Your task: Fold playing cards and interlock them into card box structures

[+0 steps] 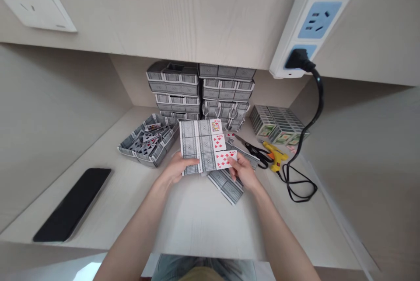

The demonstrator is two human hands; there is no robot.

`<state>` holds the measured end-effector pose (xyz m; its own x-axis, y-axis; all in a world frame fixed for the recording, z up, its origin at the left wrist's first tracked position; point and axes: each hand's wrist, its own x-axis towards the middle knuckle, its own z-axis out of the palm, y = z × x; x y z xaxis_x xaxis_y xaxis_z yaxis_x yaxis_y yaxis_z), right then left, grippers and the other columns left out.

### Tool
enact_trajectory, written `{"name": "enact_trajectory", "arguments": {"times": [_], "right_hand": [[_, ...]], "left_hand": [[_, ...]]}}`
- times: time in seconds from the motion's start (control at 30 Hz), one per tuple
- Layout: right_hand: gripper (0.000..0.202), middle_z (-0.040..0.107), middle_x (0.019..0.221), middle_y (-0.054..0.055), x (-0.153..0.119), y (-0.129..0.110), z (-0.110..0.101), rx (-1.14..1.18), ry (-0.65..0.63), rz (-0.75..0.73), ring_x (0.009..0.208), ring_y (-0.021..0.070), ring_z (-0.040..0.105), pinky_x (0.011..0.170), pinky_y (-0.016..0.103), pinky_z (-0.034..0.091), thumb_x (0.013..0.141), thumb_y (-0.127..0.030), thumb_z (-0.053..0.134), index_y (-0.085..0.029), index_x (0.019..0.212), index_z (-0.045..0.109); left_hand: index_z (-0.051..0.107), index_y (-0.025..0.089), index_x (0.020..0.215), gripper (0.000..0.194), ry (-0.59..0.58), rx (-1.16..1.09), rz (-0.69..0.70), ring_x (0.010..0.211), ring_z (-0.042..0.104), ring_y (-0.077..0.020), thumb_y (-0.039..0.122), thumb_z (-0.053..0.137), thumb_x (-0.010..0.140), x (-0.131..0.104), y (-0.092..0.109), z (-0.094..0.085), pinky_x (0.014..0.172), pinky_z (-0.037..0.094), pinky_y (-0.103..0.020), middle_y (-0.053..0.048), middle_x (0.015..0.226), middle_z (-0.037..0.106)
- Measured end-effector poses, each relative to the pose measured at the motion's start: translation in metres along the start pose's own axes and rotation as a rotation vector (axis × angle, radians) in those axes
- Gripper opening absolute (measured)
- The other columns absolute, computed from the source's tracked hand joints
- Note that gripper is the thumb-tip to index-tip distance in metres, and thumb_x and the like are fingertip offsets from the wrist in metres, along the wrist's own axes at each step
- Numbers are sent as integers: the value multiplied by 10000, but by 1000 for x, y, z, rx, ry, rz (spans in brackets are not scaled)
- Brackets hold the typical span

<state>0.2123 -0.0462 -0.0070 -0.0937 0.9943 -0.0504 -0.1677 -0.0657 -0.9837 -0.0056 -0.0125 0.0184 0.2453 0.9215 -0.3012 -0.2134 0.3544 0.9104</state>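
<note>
A flat panel of joined playing cards [198, 145] is held above the desk, mostly grey patterned backs, with three red diamond faces along its right side. My left hand [179, 167] grips its lower left corner, thumb on top. The fingers of my right hand [242, 169] pinch the lowest face-up card [225, 159] at the right edge of the panel. Beneath and to the right lie more grey card strips [226, 185] on the desk, partly hidden by my right hand.
A card-made tray [154, 161] holding loose cards sits left. Stacked card boxes [177, 84] stand behind. Black scissors [259, 152], a yellow glue gun [274, 155] with a black cord and packed decks [278, 123] are right. A black phone [72, 204] lies front left.
</note>
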Motion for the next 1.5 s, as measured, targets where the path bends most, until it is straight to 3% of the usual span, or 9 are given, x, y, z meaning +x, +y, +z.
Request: {"name": "enact_trajectory", "arguments": {"times": [0.3, 0.6, 0.97, 1.13, 1.5], "right_hand": [[276, 355, 427, -118, 1, -1, -5, 194, -83, 137, 286, 23, 243, 283, 153, 161, 719, -375, 611, -194, 855, 454], [252, 378, 424, -114, 0, 2, 1, -17, -41, 32, 279, 38, 290, 286, 163, 198, 763, -419, 547, -201, 821, 434], [289, 322, 437, -121, -2, -7, 3, 191, -83, 132, 306, 27, 222, 293, 153, 164, 717, -404, 600, -206, 837, 427], [294, 336, 433, -119, -2, -5, 7, 117, -106, 113, 301, 31, 225, 290, 157, 170, 728, -429, 577, -200, 821, 418], [260, 391, 426, -118, -2, 2, 14, -93, -55, -11, 276, 40, 300, 287, 159, 227, 782, -446, 496, -201, 802, 413]], "left_hand": [[650, 112, 830, 458, 59, 11, 51, 828, 632, -260, 135, 760, 386, 2, -2, 4, 776, 483, -385, -88, 843, 697], [659, 100, 820, 495, 112, 31, 94, 834, 628, -267, 175, 788, 348, 6, -5, 1, 810, 462, -404, -103, 865, 693], [657, 101, 828, 471, 94, -9, 90, 804, 637, -261, 176, 789, 382, 2, -1, 3, 797, 476, -408, -98, 842, 697], [659, 110, 805, 466, 127, 24, 107, 835, 630, -264, 156, 785, 358, 3, -4, 5, 808, 471, -406, -91, 865, 696], [643, 119, 847, 443, 60, 24, 143, 889, 615, -264, 178, 769, 427, 0, -6, 10, 855, 448, -410, -85, 904, 687]]}}
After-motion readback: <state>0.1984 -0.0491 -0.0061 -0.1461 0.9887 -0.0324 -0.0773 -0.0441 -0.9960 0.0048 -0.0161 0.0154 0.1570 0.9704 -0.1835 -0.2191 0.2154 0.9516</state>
